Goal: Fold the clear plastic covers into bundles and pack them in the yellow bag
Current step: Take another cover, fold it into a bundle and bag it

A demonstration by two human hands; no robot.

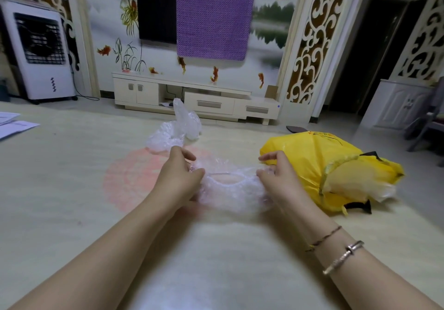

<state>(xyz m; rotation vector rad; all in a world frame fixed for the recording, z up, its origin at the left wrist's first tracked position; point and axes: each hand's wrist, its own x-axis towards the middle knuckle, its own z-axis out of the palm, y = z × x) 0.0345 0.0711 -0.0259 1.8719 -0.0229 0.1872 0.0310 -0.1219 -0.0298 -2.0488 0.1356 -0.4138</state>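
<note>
A person is sitting on a pale floor (60,189) and is holding one clear plastic cover (231,189) just above it, in front of them. The left hand (179,176) is pinching the left end of the cover, with its fingers and thumb curled around the crinkly plastic. The right hand (278,175) is gripping the right end the same way, and one finger is pointing out over the top. The cover is hanging stretched between the two hands, and a thin stretchy edge is showing along the middle.

This looks like the folding step. The cover is being pulled out flat so it can be folded up small. It is not a bundle yet.

More clear covers are lying in a loose pile (175,129) on the floor, just behind the left hand. They are waiting for their turn.

The yellow bag (319,165) is lying on its side on the floor, just beside the right hand. Its mouth seems to be facing the person, and something pale is showing inside.

Next, the two hands will probably need to come together so the cover folds in half. Then it needs squashing into a small bundle. After that, the right hand is the closer one for pushing it into the bag. The plastic is slippery and springy, so it needs a firm hold.
</note>
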